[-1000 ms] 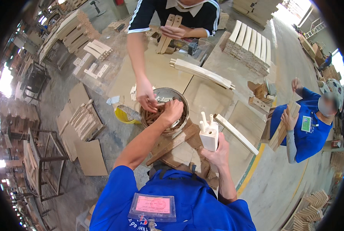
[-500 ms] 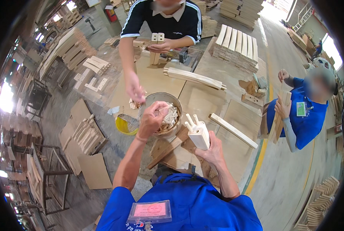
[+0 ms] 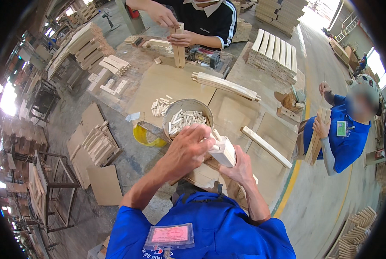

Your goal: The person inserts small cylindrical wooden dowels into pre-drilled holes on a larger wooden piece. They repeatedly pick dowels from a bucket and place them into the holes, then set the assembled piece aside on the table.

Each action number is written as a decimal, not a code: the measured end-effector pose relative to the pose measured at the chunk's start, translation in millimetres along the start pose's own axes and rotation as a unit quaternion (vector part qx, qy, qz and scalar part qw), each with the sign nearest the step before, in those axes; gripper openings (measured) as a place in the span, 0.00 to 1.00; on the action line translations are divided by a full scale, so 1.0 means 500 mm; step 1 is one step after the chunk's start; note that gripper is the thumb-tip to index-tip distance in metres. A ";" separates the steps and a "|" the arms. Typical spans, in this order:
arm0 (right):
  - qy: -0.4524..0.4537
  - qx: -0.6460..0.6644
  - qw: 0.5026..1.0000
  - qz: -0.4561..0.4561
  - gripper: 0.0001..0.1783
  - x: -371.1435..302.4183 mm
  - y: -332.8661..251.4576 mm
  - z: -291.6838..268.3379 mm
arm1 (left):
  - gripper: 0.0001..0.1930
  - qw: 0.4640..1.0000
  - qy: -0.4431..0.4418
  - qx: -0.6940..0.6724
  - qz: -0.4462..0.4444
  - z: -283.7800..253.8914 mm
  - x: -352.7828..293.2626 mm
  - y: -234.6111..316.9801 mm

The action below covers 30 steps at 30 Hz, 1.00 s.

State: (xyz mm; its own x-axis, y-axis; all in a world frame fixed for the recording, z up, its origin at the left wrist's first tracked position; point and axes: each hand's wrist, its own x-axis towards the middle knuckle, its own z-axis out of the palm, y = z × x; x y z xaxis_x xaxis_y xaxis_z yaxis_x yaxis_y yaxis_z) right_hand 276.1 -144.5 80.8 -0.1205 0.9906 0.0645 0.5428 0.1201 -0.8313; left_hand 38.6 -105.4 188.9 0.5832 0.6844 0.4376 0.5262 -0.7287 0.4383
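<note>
My right hand (image 3: 239,167) is closed around a pale wooden block (image 3: 224,154), its end tilted up and away from me. Short wooden dowels (image 3: 217,135) stick out of that end. My left hand (image 3: 188,146) is pinched at the same end, on a dowel mostly hidden by the fingers. Just beyond it stands a round bucket (image 3: 167,117) full of loose dowels (image 3: 187,117). More dowels (image 3: 159,107) lie in a small heap on the table to its left.
Across the table a co-worker holds an upright wooden piece (image 3: 178,52). A person in blue at right holds wooden bars (image 3: 317,134). A wooden rail (image 3: 266,146), bundled rails (image 3: 226,86) and a slat stack (image 3: 274,54) lie on the table. A yellow container (image 3: 146,134) sits left of the bucket.
My left hand has come from the bucket to the block's end. The co-worker's hand has gone from beside the bucket to the top of the upright wooden piece.
</note>
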 end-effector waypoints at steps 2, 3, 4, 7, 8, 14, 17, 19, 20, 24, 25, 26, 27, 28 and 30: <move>-0.007 -0.018 1.000 -0.010 0.38 -0.001 0.010 0.001 | 0.14 1.000 -0.006 0.001 -0.004 -0.002 0.005 -0.003; -0.005 -0.028 1.000 -0.013 0.37 -0.001 0.011 0.001 | 0.14 1.000 -0.005 0.003 -0.006 -0.004 0.008 -0.003; -0.004 -0.037 0.999 -0.016 0.37 -0.001 0.012 0.002 | 0.13 1.000 -0.004 0.004 -0.008 -0.004 0.011 -0.005; -0.012 -0.043 0.999 -0.016 0.36 0.004 0.008 0.001 | 0.09 0.999 -0.023 0.009 -0.022 0.000 0.011 -0.013; -0.016 -0.042 0.999 -0.013 0.36 0.007 0.007 0.001 | 0.09 0.999 -0.039 0.004 -0.028 0.001 0.012 -0.016; -0.083 -0.039 0.995 0.035 0.35 0.017 0.003 -0.012 | 0.09 0.996 -0.060 -0.044 -0.050 0.018 0.014 -0.026; -0.111 -0.016 0.993 0.034 0.36 0.010 0.003 -0.017 | 0.10 0.997 -0.053 -0.044 -0.029 0.032 0.010 -0.030; -0.112 -0.013 0.993 0.036 0.37 0.003 0.013 -0.017 | 0.09 0.997 -0.077 -0.023 0.001 0.037 0.003 -0.032; -0.110 -0.011 0.993 0.035 0.37 0.001 0.013 -0.018 | 0.10 0.996 -0.075 -0.039 -0.004 0.039 0.006 -0.035; -0.122 0.055 0.990 0.040 0.37 -0.001 0.019 -0.042 | 0.10 0.989 0.038 -0.130 -0.051 0.061 0.024 -0.029; -0.133 0.089 0.985 0.062 0.38 -0.003 0.024 -0.050 | 0.09 0.980 0.091 -0.159 -0.071 0.071 0.028 -0.023; -0.141 0.122 0.979 0.082 0.39 -0.007 0.031 -0.063 | 0.10 0.966 0.205 -0.140 -0.077 0.075 0.030 -0.025; -0.131 0.148 0.978 0.072 0.40 -0.018 0.047 -0.074 | 0.10 0.962 0.175 -0.150 -0.148 0.097 0.001 -0.041; -0.127 0.171 0.975 0.057 0.41 -0.028 0.065 -0.084 | 0.10 0.952 0.148 -0.155 -0.219 0.136 -0.059 -0.063; -0.120 0.258 0.957 0.057 0.45 -0.042 0.072 -0.106 | 0.12 0.943 -0.025 -0.076 -0.323 0.233 -0.152 -0.088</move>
State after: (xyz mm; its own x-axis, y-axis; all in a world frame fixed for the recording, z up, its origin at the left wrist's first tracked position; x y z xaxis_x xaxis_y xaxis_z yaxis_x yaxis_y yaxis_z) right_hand 342.4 -157.6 78.8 -0.3057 0.9444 -0.1210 0.0895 -0.0981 -0.9911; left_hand 43.4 -128.5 45.0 0.2012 0.9795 0.0043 0.6896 -0.1448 0.7095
